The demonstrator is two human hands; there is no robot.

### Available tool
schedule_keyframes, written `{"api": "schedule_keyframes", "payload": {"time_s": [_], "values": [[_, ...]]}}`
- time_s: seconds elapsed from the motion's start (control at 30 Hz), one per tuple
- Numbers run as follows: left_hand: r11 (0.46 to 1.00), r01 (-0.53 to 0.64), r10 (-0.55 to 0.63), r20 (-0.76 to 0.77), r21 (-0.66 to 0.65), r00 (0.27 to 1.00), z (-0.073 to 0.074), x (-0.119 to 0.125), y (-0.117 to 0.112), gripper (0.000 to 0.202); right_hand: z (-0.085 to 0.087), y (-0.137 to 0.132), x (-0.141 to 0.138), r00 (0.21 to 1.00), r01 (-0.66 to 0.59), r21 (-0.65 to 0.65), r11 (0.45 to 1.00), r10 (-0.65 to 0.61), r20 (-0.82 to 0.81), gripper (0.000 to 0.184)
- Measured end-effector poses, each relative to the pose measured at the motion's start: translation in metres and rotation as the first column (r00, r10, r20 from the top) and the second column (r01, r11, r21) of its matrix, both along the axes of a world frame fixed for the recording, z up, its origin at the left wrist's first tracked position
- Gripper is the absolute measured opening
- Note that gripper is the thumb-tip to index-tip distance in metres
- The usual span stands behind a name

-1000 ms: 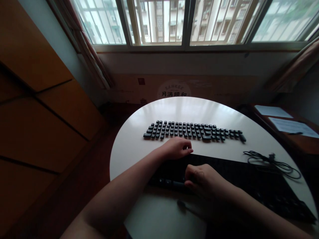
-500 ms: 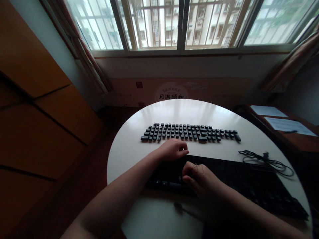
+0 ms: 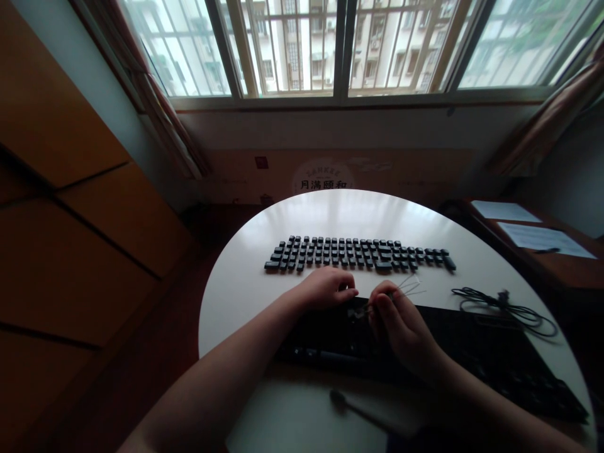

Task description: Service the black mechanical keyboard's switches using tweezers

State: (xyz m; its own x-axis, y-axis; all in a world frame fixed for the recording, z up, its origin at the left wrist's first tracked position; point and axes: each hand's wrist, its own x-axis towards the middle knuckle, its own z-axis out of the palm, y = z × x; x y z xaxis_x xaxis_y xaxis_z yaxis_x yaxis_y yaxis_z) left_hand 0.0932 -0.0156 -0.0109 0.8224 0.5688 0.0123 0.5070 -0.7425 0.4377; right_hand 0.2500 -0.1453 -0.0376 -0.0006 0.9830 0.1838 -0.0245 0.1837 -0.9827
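A black keyboard (image 3: pixel 453 333) lies across the near part of the white round table, many of its keys off. My left hand (image 3: pixel 330 286) is closed with curled fingers at the keyboard's back edge, its fingertips partly hidden. Over the keyboard's middle, my right hand (image 3: pixel 394 314) is closed around a wire keycap puller (image 3: pixel 410 287), whose thin wire ends stick out to the upper right. Something small and pale shows at the other end, by the keys, too dim to make out. Loose black keycaps (image 3: pixel 340 251) stand in rows behind the keyboard.
A coiled black cable (image 3: pixel 504 308) lies on the table (image 3: pixel 245 251) at the right. A dark brush (image 3: pixel 353 408) rests near the front edge. Papers (image 3: pixel 542 239) and a pen (image 3: pixel 547 251) lie on a brown desk at the right. Orange-brown cabinets (image 3: pixel 70 264) stand left.
My right hand has shifted slightly right and turned, so the puller's wire ends now point to the upper right. My left hand stays at the keyboard's back edge.
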Motion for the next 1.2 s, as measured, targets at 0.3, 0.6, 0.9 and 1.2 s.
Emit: {"api": "schedule_keyframes", "payload": {"time_s": [0.3, 0.6, 0.9, 1.2], "values": [[0.997, 0.043, -0.035, 0.109, -0.069, 0.993, 0.031, -0.013, -0.011, 0.021, 0.011, -0.002, 0.011, 0.942, 0.030, 0.064, 0.997, -0.050, 0.331, 0.032], [0.956, 0.250, -0.204, 0.260, -0.157, 0.944, 0.053, -0.019, -0.028, 0.020, 0.030, -0.004, 0.017, 0.891, 0.061, 0.237, 0.970, -0.160, 0.424, 0.028], [0.948, 0.247, -0.179, 0.307, -0.202, 0.935, 0.045, -0.022, -0.022, 0.020, 0.026, 0.003, 0.016, 0.889, 0.095, 0.216, 0.972, -0.180, 0.421, 0.028], [0.899, 0.256, -0.136, 0.327, -0.356, 0.935, 0.044, -0.022, -0.019, 0.029, 0.029, 0.003, 0.015, 0.861, 0.120, 0.196, 0.973, -0.200, 0.468, 0.035]]}}
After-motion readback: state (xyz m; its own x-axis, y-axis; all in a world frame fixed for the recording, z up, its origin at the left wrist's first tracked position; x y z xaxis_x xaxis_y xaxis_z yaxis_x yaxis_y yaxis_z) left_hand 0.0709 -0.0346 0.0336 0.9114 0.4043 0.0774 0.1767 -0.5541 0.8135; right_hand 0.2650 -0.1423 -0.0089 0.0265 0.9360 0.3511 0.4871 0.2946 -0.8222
